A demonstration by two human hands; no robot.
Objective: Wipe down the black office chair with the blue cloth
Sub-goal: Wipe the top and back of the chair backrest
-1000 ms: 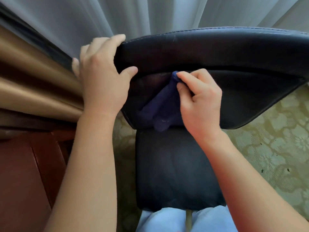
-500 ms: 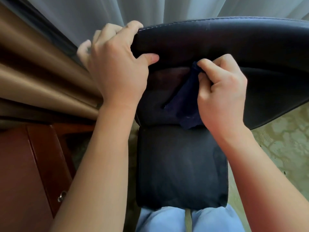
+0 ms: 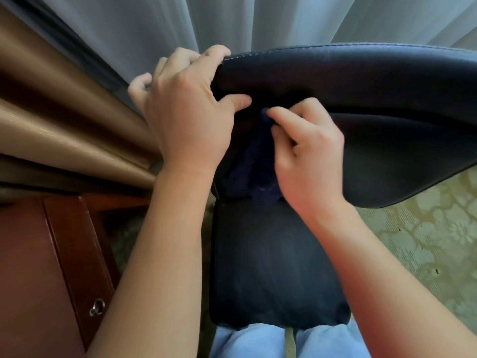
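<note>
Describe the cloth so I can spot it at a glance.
Start at the black office chair, whose top edge the left hand grips. Just below that edge, the right hand pinches the blue cloth, which hangs against the backrest. It is soft, wrinkled and navy, unlike the smooth black upholstery.

Cloth (image 3: 258,161) against chair (image 3: 374,81) between left hand (image 3: 188,112) and right hand (image 3: 307,156), curtains (image 3: 180,21) behind.

White sheer curtain (image 3: 180,24) hanging far, tan drape (image 3: 51,112) hanging left. Red-brown wooden cabinet (image 3: 38,267) standing near left. Patterned green carpet (image 3: 418,241) lying right.
</note>
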